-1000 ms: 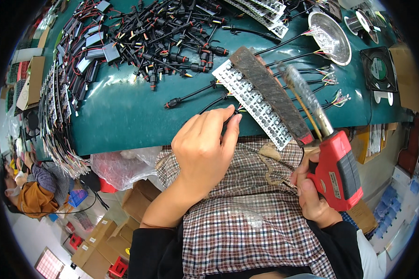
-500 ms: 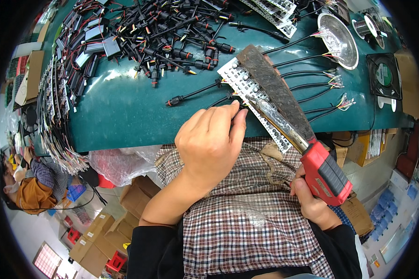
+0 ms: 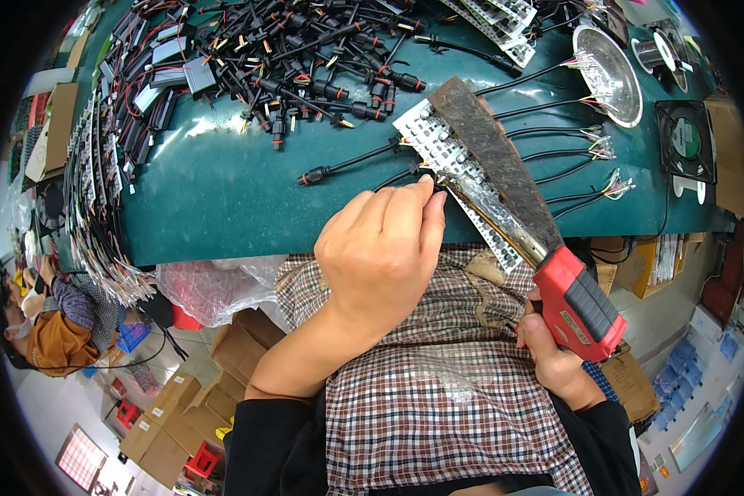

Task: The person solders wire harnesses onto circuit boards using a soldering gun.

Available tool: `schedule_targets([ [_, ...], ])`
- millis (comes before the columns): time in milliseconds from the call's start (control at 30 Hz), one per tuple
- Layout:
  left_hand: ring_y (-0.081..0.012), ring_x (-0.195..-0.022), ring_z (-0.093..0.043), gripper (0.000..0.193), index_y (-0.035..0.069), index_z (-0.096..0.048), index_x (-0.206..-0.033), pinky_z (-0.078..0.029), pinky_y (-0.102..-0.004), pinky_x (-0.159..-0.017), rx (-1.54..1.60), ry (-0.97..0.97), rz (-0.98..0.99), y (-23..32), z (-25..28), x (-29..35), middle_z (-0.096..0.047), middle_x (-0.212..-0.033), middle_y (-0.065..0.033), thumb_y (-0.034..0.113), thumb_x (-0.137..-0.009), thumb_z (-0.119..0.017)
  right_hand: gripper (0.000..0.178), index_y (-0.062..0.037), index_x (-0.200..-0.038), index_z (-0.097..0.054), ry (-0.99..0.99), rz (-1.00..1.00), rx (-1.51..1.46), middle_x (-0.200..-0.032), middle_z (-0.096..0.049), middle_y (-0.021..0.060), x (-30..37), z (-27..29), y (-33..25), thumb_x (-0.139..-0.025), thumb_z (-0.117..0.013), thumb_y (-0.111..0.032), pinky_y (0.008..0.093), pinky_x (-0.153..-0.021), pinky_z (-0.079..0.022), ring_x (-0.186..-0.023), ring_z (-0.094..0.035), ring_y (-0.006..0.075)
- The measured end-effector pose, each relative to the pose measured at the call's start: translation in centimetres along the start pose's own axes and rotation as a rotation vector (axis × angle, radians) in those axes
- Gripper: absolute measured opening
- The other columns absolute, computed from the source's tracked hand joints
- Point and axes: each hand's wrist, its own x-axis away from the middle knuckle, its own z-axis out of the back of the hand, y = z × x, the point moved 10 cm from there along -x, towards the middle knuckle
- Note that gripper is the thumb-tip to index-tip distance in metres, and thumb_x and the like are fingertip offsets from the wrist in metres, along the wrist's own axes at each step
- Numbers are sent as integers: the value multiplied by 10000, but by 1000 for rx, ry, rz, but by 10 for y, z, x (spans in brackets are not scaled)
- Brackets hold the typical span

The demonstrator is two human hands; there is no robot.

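Whereas a second ago it hung right of the single dark bar (image 3: 498, 153), my one red soldering gun (image 3: 579, 302) now slants over the one white board strip (image 3: 426, 136), tip beside my left grip (image 3: 380, 248). That grip pinches a mostly hidden black cable (image 3: 437, 183); my right grip (image 3: 554, 364) clamps the gun. Two connector cables (image 3: 351, 163) extend left; rightward on the bench (image 3: 223, 215) lie one metal dish (image 3: 616, 74), one fan (image 3: 685, 140).

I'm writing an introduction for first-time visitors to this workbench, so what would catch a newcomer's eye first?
Probably the red-and-black soldering gun in the right hand, its tip angled over a white circuit board by the left hand's fingertips. Next, a dark bar lying along that board, and the tangled heap of black connector cables toward the table's far left.
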Motion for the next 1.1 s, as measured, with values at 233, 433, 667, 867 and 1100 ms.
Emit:
schedule_targets([
  [233,-143,-499,-534,169,49,-743,-906,-416,-294,-478,0,-24,4,1,0,-3,-699,-745,-17,63,-770,-842,146,-6,-986,-545,-49,-53,18,-764,-524,51,0,0,-2,-997,-612,-135,271,-559,-474,-621,-529,111],
  [433,-147,-506,-547,167,46,-743,-909,-425,-295,-481,2,-36,7,2,0,-3,-708,-761,-24,65,-772,-838,174,-15,-971,-546,-15,-29,21,-764,-523,50,3,4,-3,-990,-625,-168,276,-550,-463,-613,-522,116],
  [667,-147,-512,-556,167,44,-742,-911,-431,-290,-483,3,-42,8,3,1,-4,-714,-772,-23,62,-773,-835,117,-13,-991,-547,-28,29,36,-772,-526,61,2,3,-4,-980,-617,-105,275,-550,-470,-605,-515,117],
  [867,-196,-610,-616,141,54,-702,-913,-474,-321,-534,-14,-64,10,3,-1,-3,-675,-752,-33,92,-808,-788,89,-17,-981,-532,-41,35,47,-772,-518,65,-1,-2,-6,-981,-600,-74,268,-540,-461,-594,-502,114],
  [1100,-145,-509,-549,168,44,-740,-905,-432,-294,-487,-11,-50,11,3,0,-4,-718,-780,-18,60,-768,-837,159,-47,-1014,-485,-22,31,12,-783,-504,60,5,5,-5,-1001,-602,-154,274,-533,-460,-573,-477,105],
])
